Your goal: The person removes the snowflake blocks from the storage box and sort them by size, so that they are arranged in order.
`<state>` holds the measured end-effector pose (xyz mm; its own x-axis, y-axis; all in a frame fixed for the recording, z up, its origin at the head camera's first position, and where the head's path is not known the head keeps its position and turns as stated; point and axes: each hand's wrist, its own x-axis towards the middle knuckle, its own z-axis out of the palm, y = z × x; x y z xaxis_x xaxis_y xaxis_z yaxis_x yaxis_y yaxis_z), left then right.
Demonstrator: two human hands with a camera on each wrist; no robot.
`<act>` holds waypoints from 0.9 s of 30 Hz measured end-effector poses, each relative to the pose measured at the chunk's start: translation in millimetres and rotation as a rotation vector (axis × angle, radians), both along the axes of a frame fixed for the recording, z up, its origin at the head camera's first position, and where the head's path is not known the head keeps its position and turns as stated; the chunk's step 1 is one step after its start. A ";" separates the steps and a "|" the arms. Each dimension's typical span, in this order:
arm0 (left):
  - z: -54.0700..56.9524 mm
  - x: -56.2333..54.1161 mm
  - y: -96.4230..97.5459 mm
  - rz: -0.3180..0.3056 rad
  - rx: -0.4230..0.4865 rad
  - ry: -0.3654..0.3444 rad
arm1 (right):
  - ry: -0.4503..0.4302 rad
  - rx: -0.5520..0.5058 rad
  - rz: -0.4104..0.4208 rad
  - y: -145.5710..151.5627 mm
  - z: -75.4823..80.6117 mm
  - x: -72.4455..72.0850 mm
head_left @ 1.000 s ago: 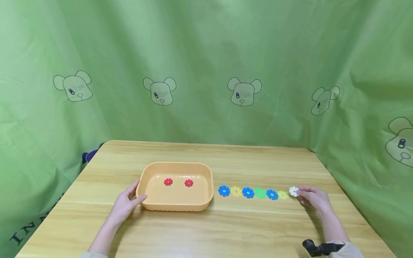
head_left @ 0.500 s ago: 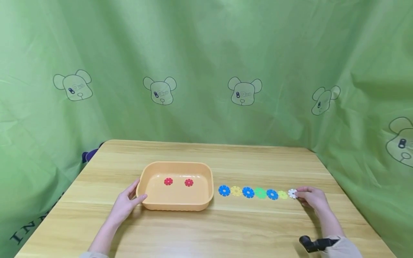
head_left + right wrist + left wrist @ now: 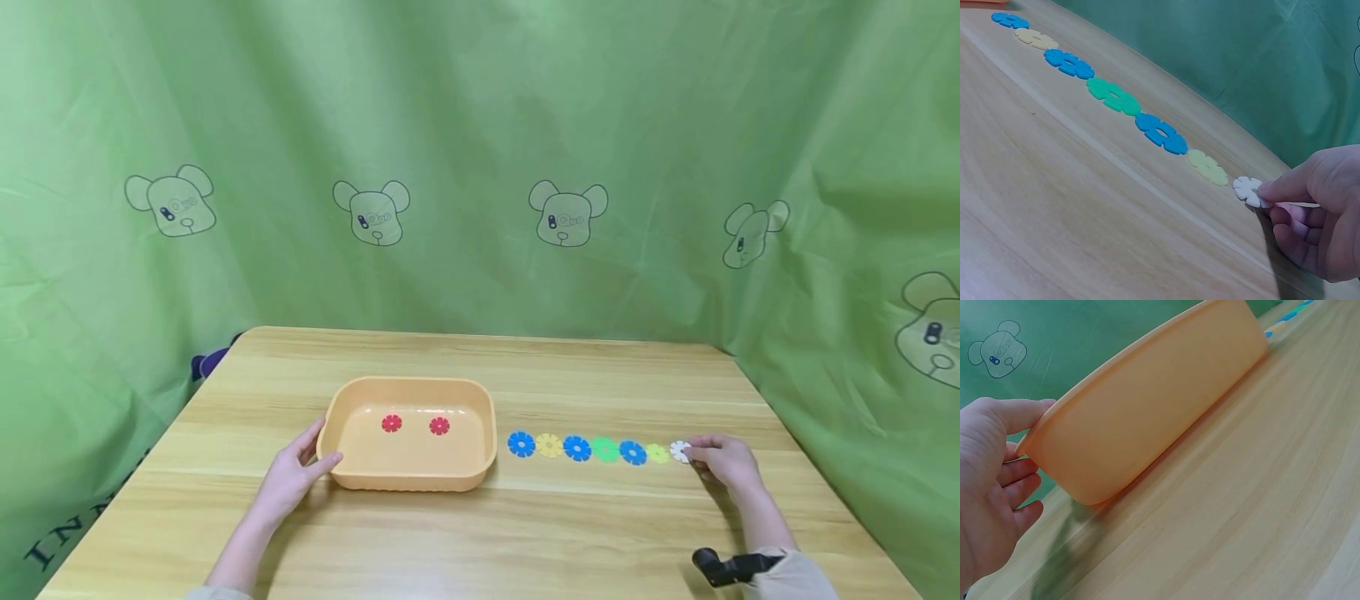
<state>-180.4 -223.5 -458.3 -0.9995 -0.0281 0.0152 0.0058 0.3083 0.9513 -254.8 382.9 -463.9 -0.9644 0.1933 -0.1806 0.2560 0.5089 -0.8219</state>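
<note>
My left hand (image 3: 291, 477) grips the left rim of an orange plastic basin (image 3: 408, 481), thumb over the rim and fingers outside, as the left wrist view also shows. Two red snowflake discs (image 3: 392, 423) lie inside the basin. At the right end of a row, my right hand (image 3: 726, 461) pinches a white snowflake disc (image 3: 1249, 190) between thumb and fingers, close over the table. Just left of it lies a yellow-green disc (image 3: 1207, 167), followed by a blue disc (image 3: 1161, 133), a green disc (image 3: 1114, 97), and further blue and yellow ones up to the basin.
The wooden table (image 3: 480, 550) carries everything. A green curtain (image 3: 465, 100) with printed bear heads hangs behind it and along both sides. Something purple (image 3: 212, 362) shows beyond the table's left edge. A black strap (image 3: 735, 568) sits on the right wrist.
My right hand has moved slightly left with the white disc, bringing it nearer the yellow-green disc and a little lower in the head view. My left hand and the basin have stayed put.
</note>
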 end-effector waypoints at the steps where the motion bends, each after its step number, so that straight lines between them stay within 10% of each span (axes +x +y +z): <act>1: -0.1 -0.1 0.0 0.000 0.000 0.000 | 0.000 0.003 -0.001 -0.1 0.0 0.1; 27: 3.6 1.3 1.0 -0.007 -0.004 -0.009 | 0.079 0.077 -0.012 -19.2 13.1 6.0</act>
<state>-179.1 -222.4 -454.7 -0.9998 -0.0214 0.0060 -0.0010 0.3126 0.9499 -248.8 363.7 -450.8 -0.9726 0.2150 -0.0881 0.1980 0.5687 -0.7983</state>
